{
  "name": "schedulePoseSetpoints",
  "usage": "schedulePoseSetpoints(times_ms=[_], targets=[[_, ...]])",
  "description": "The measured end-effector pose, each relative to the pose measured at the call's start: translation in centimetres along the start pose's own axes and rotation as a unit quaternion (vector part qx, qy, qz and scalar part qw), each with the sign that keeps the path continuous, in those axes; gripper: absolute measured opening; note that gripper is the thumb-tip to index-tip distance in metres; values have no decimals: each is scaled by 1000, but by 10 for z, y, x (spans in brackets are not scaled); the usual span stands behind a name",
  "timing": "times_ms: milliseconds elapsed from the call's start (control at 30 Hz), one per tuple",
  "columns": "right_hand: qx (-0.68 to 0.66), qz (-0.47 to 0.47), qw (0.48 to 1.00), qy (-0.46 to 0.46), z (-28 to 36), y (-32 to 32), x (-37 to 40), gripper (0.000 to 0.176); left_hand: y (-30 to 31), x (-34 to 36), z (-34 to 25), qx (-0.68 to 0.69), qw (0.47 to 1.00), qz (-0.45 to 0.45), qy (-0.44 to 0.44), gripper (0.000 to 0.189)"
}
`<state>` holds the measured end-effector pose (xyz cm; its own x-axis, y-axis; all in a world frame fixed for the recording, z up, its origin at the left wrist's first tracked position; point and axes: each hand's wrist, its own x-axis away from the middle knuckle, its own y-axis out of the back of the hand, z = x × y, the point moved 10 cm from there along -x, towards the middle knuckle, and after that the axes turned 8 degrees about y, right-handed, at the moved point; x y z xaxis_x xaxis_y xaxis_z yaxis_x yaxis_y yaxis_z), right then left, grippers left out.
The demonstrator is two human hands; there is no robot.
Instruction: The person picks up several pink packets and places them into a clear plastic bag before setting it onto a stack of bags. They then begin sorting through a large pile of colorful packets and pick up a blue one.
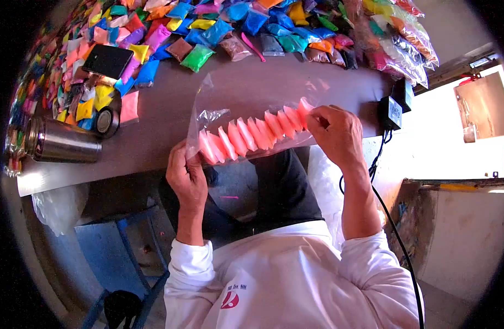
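A row of several pink packets (246, 136) stands side by side, on edge, in a clear plastic bag (201, 104) near the front of the table. My left hand (186, 175) grips the bag's left end, thumb and fingers closed beside the first packet. At the right end of the row, my right hand (338, 131) pinches the last pink packet (304, 109) between thumb and fingertips. Its remaining fingers are curled in.
Many coloured packets (216, 33) are heaped along the back and left. A steel flask (65, 141) lies on its side by a round lid (106, 122); a dark phone-like slab (108, 61) rests on packets. Black adapters (392, 112) with cables sit at the right edge.
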<state>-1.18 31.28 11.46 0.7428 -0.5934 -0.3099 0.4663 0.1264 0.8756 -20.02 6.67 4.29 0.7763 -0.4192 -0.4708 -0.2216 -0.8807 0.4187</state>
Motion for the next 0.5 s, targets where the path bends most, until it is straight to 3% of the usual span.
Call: schedulePoseSetpoints(times_ms=[67,133,200,267,300,333,500], targets=[[-26,5,1000,8,0,4,1,16,0,-1,2,8,1000,5,5,30],[-95,-106,989,-38,-6,33,5,14,0,0,6,16,1000,8,19,31],[-131,-157,977,-53,6,58,4,10,1,2,8,19,999,13,30,32],[-142,-219,965,33,40,72,1,10,-1,2,7,25,998,42,30,15],[-159,-206,964,61,59,73,-2,10,-1,4,12,4,999,25,25,11],[-182,-194,960,88,81,72,-6,9,1,4,11,-13,1000,-7,-8,33],[-229,-70,930,280,207,25,-46,11,5,-1,-1,10,1000,10,0,12]])
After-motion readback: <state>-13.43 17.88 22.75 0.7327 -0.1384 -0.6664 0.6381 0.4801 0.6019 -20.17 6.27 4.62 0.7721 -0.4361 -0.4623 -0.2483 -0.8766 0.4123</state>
